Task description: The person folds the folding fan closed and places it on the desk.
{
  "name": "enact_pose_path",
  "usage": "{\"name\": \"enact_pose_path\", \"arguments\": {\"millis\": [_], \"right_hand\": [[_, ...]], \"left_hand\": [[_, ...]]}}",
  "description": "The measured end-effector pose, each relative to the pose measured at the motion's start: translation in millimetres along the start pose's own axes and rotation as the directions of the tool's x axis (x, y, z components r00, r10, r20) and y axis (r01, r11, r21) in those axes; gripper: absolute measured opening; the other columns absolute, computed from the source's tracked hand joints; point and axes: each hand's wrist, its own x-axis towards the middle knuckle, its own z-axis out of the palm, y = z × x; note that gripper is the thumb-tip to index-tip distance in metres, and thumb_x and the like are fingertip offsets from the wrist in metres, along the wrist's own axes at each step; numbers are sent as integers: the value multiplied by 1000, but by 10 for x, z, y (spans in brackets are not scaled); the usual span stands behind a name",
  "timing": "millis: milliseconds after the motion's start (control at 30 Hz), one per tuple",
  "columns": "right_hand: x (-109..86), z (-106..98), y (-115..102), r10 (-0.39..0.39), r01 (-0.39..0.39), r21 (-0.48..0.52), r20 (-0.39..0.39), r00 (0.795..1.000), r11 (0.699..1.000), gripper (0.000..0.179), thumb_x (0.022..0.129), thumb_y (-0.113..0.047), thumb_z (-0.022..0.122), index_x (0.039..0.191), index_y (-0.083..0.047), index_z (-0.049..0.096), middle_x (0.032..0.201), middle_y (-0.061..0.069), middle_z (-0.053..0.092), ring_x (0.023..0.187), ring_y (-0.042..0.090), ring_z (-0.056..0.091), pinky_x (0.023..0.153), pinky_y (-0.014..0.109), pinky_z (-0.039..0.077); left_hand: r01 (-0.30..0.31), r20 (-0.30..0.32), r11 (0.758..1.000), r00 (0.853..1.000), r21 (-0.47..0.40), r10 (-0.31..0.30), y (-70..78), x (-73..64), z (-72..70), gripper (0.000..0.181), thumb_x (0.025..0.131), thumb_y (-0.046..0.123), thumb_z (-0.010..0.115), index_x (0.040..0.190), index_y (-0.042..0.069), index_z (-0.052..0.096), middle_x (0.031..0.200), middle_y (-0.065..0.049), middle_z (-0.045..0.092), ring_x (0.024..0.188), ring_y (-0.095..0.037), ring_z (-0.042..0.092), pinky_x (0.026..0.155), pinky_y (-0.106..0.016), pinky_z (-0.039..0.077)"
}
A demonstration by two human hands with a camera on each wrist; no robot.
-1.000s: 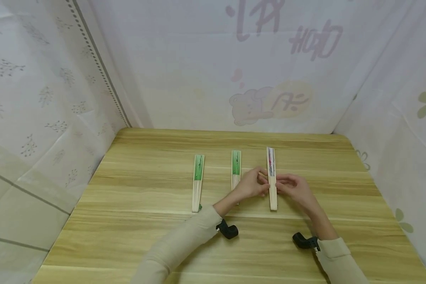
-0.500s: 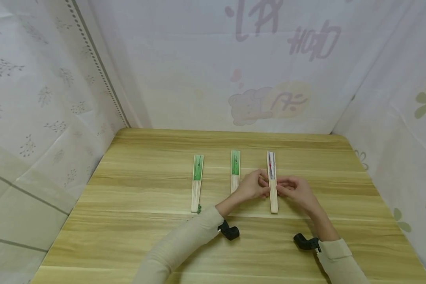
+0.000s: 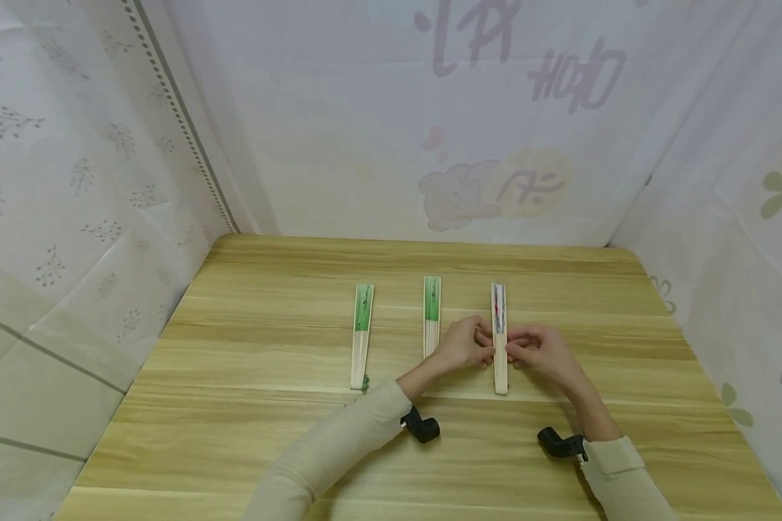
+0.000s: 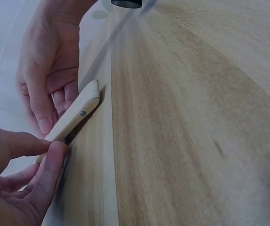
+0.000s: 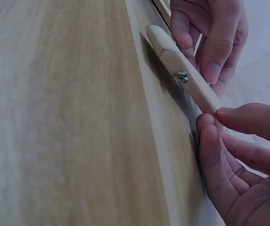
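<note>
A folded hand fan [image 3: 500, 362] with pale wooden ribs and a white, red-marked leaf stands to the right of two green ones. My left hand [image 3: 464, 343] pinches its left edge between thumb and fingertips, and my right hand [image 3: 544, 353] does the same on the right edge. In the left wrist view the fan's rivet end [image 4: 84, 104] points away from the left fingers. Below the fan [image 5: 182, 68] a dark shadow shows on the wood in the right wrist view; its near end looks slightly raised.
One green folded fan [image 3: 432, 298] lies left of the held fan, its lower part hidden by my left hand. Farther left is another green folded fan [image 3: 362, 311] with a green tassel [image 3: 366, 383]. All are on a wooden table [image 3: 234, 434] with curtains around it.
The white fan has slid a little toward me, both hands moving slightly with it, and it stands straighter. The green fans stay where they were.
</note>
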Motion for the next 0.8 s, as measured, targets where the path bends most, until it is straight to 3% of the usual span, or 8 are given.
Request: {"name": "enact_pose_path", "arguments": {"millis": [333, 567, 800], "right_hand": [[49, -32, -30, 28, -28, -6, 25, 999, 1000, 27, 96, 4, 67, 117, 19, 60, 97, 22, 70, 80, 26, 70, 67, 34, 60], [67, -58, -40, 43, -44, 14, 48, 998, 999, 29, 97, 4, 66, 119, 21, 57, 97, 22, 70, 82, 27, 70, 69, 35, 61], [51, -79, -37, 50, -51, 17, 37, 998, 999, 29, 98, 5, 64, 120, 22, 56, 98, 23, 68, 83, 24, 69, 70, 34, 60]], "left_hand": [[-8, -9, 1000, 1000, 29, 8, -12, 21, 19, 25, 90, -10, 70, 111, -9, 57, 75, -6, 67, 59, -19, 68, 53, -26, 57], [-3, -17, 992, 1000, 125, 6, -17, 46, 53, 25, 90, -6, 73, 111, -6, 59, 73, -2, 67, 53, -14, 66, 50, -23, 55], [-5, 11, 990, 1000, 143, 3, 6, 32, 51, 24, 92, -4, 72, 112, -7, 59, 74, -2, 67, 55, -15, 67, 50, -23, 55]]}}
